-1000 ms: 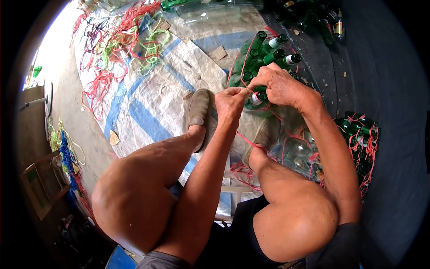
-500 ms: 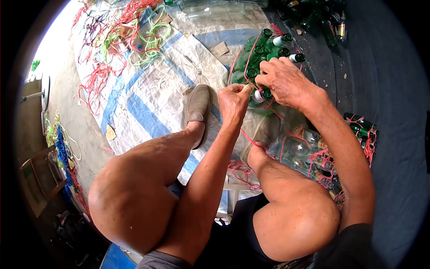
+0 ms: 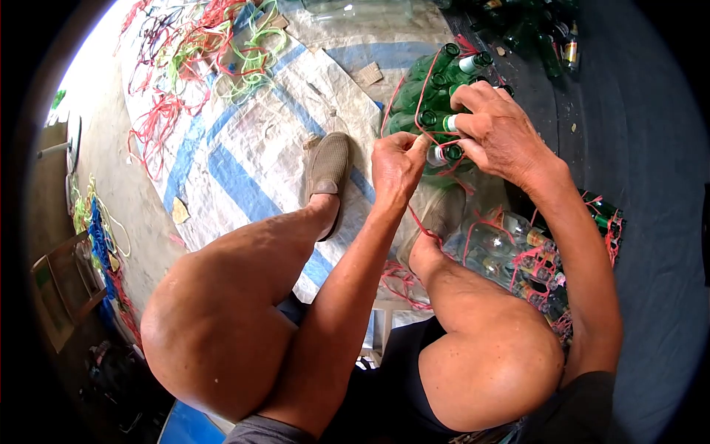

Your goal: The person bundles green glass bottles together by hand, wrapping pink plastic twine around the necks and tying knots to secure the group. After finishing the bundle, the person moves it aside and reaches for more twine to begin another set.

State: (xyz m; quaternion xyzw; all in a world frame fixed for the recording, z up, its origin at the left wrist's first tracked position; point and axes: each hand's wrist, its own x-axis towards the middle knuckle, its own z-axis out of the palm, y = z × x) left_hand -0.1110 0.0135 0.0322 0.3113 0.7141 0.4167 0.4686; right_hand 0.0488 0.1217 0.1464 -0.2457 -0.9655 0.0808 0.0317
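Observation:
A cluster of green glass bottles (image 3: pixel 408 96) stands upright between my feet, with pink string (image 3: pixel 423 89) running around and between the necks. My left hand (image 3: pixel 399 166) is at the near left side of the cluster, its thumb and forefinger pinched on the string. From there a length of string stretches across the necks to my right hand (image 3: pixel 504 135). My right hand is bent over the right-hand bottles, thumb and fingers closed on the string, hiding some necks. A loose tail of string hangs below my left hand towards my right shoe (image 3: pixel 444 211).
White-and-blue woven sheeting (image 3: pixel 251 148) covers the floor, with tangled pink and green string (image 3: pixel 222 52) at the upper left. Clear bottles (image 3: pixel 488 240) tied with pink string lie by my right leg. More dark green bottles (image 3: pixel 543 52) lie at the upper right.
My right hand has moved right and slightly down, drawing apart from my left hand. The string between them now shows stretched across the bottle necks. My left hand has shifted slightly right.

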